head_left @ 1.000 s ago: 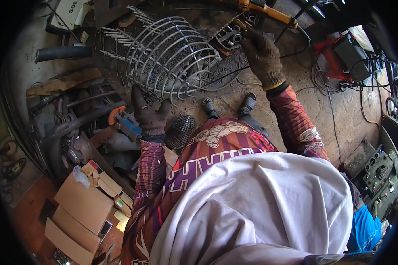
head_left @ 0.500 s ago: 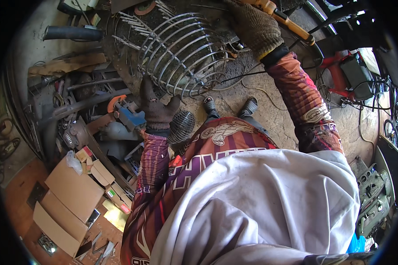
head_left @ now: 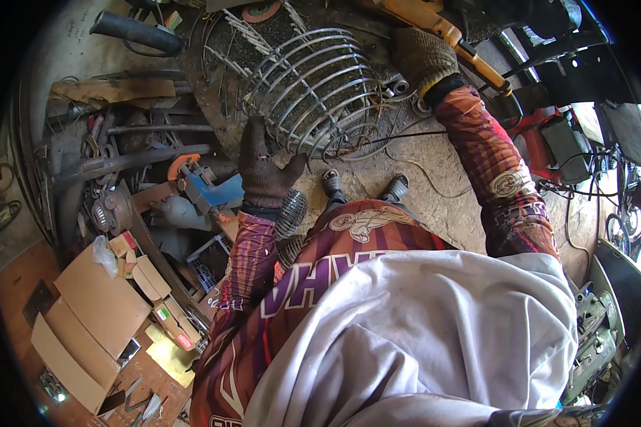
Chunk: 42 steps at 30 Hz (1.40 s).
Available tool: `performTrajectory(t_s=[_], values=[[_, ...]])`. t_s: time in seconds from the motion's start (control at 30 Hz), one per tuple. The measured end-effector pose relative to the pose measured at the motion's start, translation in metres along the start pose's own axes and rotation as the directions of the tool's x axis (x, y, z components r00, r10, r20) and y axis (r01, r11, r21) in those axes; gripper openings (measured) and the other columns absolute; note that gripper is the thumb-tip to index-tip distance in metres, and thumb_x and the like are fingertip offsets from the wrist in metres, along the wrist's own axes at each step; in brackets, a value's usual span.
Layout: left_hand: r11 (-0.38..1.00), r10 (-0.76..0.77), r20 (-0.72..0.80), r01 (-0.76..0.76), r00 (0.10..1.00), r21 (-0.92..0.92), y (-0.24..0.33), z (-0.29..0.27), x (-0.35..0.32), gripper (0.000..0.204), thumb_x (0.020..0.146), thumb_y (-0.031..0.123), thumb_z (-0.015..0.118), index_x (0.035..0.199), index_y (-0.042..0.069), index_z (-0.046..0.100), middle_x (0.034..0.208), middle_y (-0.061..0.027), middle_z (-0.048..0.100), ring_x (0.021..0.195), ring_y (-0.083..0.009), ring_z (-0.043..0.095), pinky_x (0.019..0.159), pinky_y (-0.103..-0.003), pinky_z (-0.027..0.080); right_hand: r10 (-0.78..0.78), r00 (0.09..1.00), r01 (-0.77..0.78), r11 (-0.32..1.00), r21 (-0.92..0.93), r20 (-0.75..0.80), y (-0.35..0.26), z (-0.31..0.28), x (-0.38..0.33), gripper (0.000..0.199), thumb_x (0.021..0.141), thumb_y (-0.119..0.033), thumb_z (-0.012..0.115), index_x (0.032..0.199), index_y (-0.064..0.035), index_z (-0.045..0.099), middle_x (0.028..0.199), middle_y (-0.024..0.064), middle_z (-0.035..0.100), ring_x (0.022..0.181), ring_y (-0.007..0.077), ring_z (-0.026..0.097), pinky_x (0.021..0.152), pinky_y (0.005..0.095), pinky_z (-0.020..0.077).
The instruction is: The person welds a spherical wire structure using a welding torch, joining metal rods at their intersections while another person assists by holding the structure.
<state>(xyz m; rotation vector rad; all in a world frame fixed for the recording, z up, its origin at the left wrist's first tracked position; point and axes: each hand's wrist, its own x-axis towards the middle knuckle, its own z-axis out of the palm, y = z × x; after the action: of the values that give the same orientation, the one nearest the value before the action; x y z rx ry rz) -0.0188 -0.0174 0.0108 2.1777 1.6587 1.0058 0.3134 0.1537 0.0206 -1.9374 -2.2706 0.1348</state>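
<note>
A rounded cage of bent metal rods (head_left: pixel 313 89) lies on the ground ahead of me, with ridged rebar pieces (head_left: pixel 246 32) at its far side. My left hand (head_left: pixel 267 167), in a dark brown glove, is at the cage's near left edge. Its thumb is spread away from the raised fingers; whether the fingertips touch the rods is unclear. In a brown knit glove, my right hand (head_left: pixel 424 60) looks curled beside a yellow-orange power tool (head_left: pixel 470 53). The fingers are hidden, and what they hold cannot be made out. A ribbed metal coil (head_left: pixel 290 213) shows beside my left wrist.
To the left are metal bars (head_left: pixel 132 164), a blue metal piece (head_left: pixel 217 193) and cardboard boxes (head_left: pixel 103 299). A red machine (head_left: pixel 538 146) with cables stands at the right. A thin cable (head_left: pixel 427 185) crosses the floor near my feet. A dark cylinder (head_left: pixel 139 32) lies far left.
The view has shifted, so the cage appears farther right and lower. My right hand shows lower, more rounded beside the power tool. My left hand stays near the cage's edge.
</note>
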Motion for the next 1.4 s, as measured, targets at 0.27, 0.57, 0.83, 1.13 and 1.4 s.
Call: performTrajectory(t_s=[0.27,0.57,0.83,1.13,1.4], values=[[0.982,-0.008,-0.023,0.003,1.000,-0.189,-0.004,0.008,0.000,0.099,0.071,0.022,0.088,0.150,-0.004,0.035,0.138,-0.0221,0.052,0.118,-0.0306,0.060,0.095,-0.039,0.053,-0.085,0.980,0.102,0.991,-0.085,0.182,-0.004,-0.027,0.004,0.027,0.091,-0.028,0.061,0.095,-0.0052,0.075,0.094,0.0187,0.074,0.092,0.0375,0.072,0.080,0.0495,0.0574],[0.997,0.055,-0.042,-0.053,0.998,0.047,0.007,-0.005,0.001,0.091,0.074,0.025,0.086,0.147,-0.002,0.039,0.135,-0.0220,0.054,0.121,-0.0348,0.058,0.100,-0.041,0.049,0.017,0.976,-0.107,0.905,0.412,0.217,0.021,-0.059,-0.085,0.037,0.098,-0.036,0.057,0.105,-0.0018,0.069,0.088,0.0175,0.071,0.079,0.0316,0.069,0.071,0.0436,0.0544],[0.991,0.136,-0.235,-0.134,0.962,0.022,0.010,-0.010,-0.003,0.064,0.081,0.025,0.084,0.134,0.003,0.054,0.126,-0.0199,0.061,0.114,-0.0356,0.062,0.097,-0.043,0.052,-0.016,0.988,-0.126,0.473,0.872,0.152,-0.019,-0.052,-0.199,0.024,0.097,-0.024,0.065,0.107,-0.0022,0.068,0.083,0.0110,0.068,0.072,0.0225,0.066,0.063,0.0365,0.0528],[0.732,-0.260,0.087,0.255,0.962,-0.632,0.154,-0.019,-0.054,0.025,0.100,0.012,0.060,0.122,0.001,0.060,0.103,-0.0081,0.067,0.094,-0.0161,0.065,0.077,-0.028,0.053,-0.517,0.849,0.334,0.680,0.653,0.104,-0.117,-0.084,-0.208,0.023,0.090,-0.026,0.063,0.106,-0.0085,0.066,0.086,0.0181,0.068,0.082,0.0394,0.068,0.071,0.0479,0.0545],[0.419,-0.728,0.175,0.632,0.663,-0.652,0.105,-0.060,-0.082,0.037,0.102,0.035,0.060,0.123,0.005,0.065,0.096,-0.0033,0.069,0.086,-0.0108,0.065,0.075,-0.028,0.051,-0.507,0.860,0.261,0.526,0.810,0.053,-0.133,-0.057,-0.227,0.035,0.092,-0.026,0.070,0.117,-0.0019,0.067,0.093,0.0181,0.071,0.086,0.0336,0.071,0.075,0.0418,0.0558]])
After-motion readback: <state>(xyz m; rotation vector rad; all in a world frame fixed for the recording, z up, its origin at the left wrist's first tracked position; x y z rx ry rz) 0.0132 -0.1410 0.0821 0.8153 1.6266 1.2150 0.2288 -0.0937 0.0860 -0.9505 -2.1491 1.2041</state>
